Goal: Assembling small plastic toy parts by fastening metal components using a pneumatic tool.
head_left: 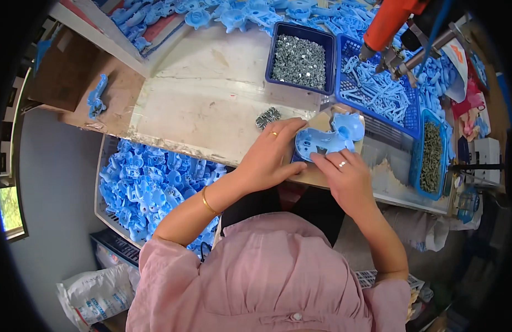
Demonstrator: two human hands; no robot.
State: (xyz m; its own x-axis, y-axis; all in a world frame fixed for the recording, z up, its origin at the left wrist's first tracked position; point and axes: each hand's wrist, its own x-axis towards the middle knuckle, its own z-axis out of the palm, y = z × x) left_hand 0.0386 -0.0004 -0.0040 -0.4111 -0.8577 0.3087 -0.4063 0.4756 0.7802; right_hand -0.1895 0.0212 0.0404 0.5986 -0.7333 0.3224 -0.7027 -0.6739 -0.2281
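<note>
A: How's the light?
B: Bright and fairly even over the pale worktop point(195, 94), with a soft sheen across its upper-centre stretch.
A: Coming from where?
B: Some daylight shows in the window point(11, 209) at lower left, its pane partly washed out. I can't tell what else lights the worktop.
A: Glare, shadows?
B: Tiny glints on the metal pieces point(299, 62), upper centre; deep shade under the worktop's front edge; murk at far right.
A: Sharpness?
B: The blue shell point(325, 139) near the middle looks clear; detail softens toward the rim.
A: Distortion?
B: Edges at left bow, and black rounds off the corners.
</note>
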